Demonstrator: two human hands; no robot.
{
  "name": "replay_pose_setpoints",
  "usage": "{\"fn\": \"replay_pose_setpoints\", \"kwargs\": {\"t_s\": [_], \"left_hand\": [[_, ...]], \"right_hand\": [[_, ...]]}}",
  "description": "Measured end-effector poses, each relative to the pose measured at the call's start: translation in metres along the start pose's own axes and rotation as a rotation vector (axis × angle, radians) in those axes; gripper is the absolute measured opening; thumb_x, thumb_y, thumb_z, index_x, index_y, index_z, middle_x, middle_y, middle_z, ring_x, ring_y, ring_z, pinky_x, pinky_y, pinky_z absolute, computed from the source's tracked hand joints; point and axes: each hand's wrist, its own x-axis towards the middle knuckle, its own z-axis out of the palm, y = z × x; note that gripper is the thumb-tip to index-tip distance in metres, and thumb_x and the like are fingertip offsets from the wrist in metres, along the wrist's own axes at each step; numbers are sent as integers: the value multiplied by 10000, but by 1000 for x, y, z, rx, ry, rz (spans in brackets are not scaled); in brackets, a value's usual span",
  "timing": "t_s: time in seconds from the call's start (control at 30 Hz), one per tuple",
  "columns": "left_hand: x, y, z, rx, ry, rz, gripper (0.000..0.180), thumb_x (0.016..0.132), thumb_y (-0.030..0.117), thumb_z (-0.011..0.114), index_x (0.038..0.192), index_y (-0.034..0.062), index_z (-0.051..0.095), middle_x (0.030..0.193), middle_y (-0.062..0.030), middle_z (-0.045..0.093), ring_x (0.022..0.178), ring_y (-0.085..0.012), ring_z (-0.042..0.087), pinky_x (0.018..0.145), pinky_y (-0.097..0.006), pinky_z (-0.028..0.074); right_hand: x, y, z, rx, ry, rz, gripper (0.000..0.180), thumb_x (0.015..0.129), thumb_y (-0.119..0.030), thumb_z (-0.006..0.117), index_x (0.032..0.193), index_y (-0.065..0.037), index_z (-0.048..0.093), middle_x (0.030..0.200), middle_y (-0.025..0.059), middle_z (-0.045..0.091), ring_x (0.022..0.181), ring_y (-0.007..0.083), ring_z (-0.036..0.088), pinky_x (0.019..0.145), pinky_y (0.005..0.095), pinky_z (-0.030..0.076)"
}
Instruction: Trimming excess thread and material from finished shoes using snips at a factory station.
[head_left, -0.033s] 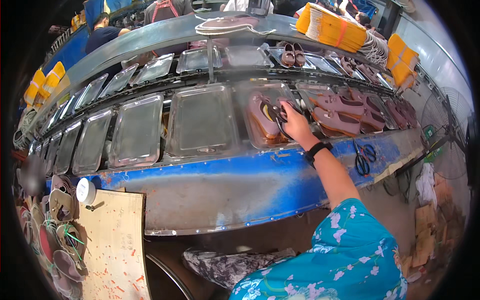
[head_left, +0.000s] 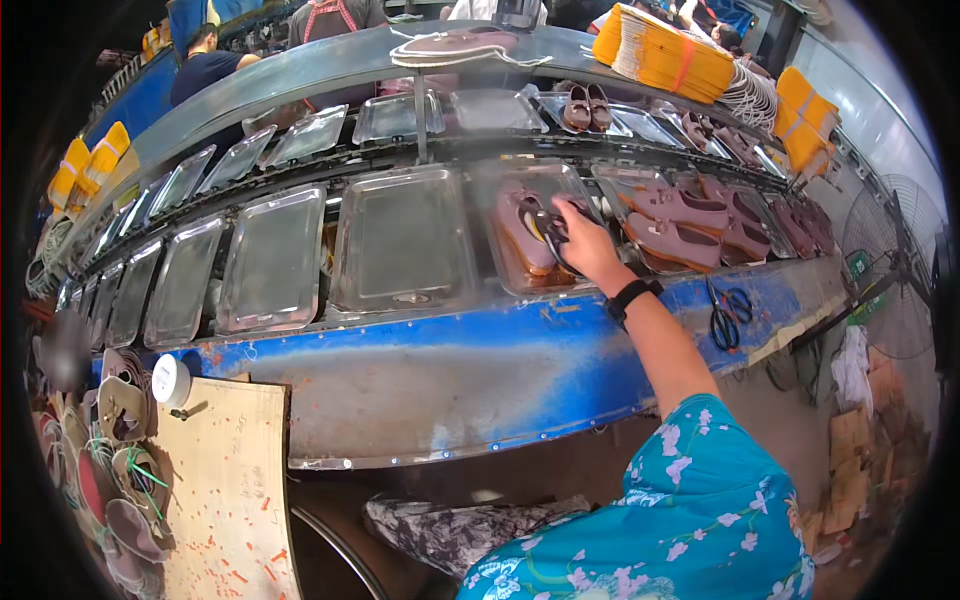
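My right hand (head_left: 588,240) reaches in from the lower right, a black band on its wrist. Its fingers are closed on black-handled scissors (head_left: 553,234), whose tips I cannot make out. They are over a mauve shoe (head_left: 518,228) with a brown sole, lying on a clear-looking metal tray (head_left: 520,284). Part of that tray is hidden behind my hand. To the right, several mauve shoes (head_left: 670,243) fill another tray. A second pair of black scissors (head_left: 730,314) lies on the blue bench edge. My left hand does not show.
Metal trays (head_left: 404,240) stand in a row to the left, with a second row behind. A raised metal shelf (head_left: 300,62) carries bundled yellow sheets (head_left: 660,55). At lower left are a board (head_left: 230,470), a white round container (head_left: 170,381) and piled shoes. A fan (head_left: 895,260) stands right.
My right hand has shifted very slightly to the left with the scissors. The trays and shoes look the same.
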Motion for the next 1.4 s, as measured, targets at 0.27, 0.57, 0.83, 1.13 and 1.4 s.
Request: {"fn": "replay_pose_setpoints", "kwargs": {"t_s": [0.27, 0.57, 0.83, 1.13, 1.4], "left_hand": [[-15, -20, -15, 20, -36, -51, 247, 892, 164, 556, 1071, 7, 625, 1036, -209, 635, 928, -318, 623, 815, -376, 492], [-39, -45, -76, -447, -340, -265, 260, 876, 117, 576, 1103, -10, 582, 1003, -152, 637, 934, -231, 623, 791, -321, 492], [-47, -45, -91, -1426, 307, -532, 507, 970, 230, 461, 1403, 69, 254, 1253, -119, 482, 1016, -199, 568, 805, -317, 487], [-118, -203, -34, -713, 334, -640, 426, 849, 201, 583, 1209, -3, 481, 1207, -197, 493, 1035, -276, 536, 829, -348, 464], [-97, -97, -118, -158, 271, -564, 359, 852, 400, 554, 898, 54, 637, 865, -151, 654, 822, -343, 635, 684, -428, 500]], "right_hand": [[15, -76, 25, -109, -317, 151, 456, 715, -107, 585, 1168, -124, 527, 1067, 211, 601, 948, 387, 597, 776, 469, 474], [7, -256, -28, 665, 28, -100, 523, 740, -76, 604, 1247, -23, 488, 1184, 109, 555, 1055, 252, 548, 926, 332, 413], [-215, -510, 1, 1028, -460, -1160, 570, 608, -75, 713, 1153, -127, 554, 766, -28, 663, 644, 155, 644, 536, 300, 510], [-393, -564, 1, 1064, -1232, -1455, 631, 713, -124, 638, 1309, -138, 429, 919, 126, 611, 825, 300, 626, 672, 388, 522], [-353, -523, 5, 1075, -1238, -865, 602, 713, -128, 766, 1225, -22, 467, 977, 148, 643, 869, 195, 652, 766, 305, 519]]}}
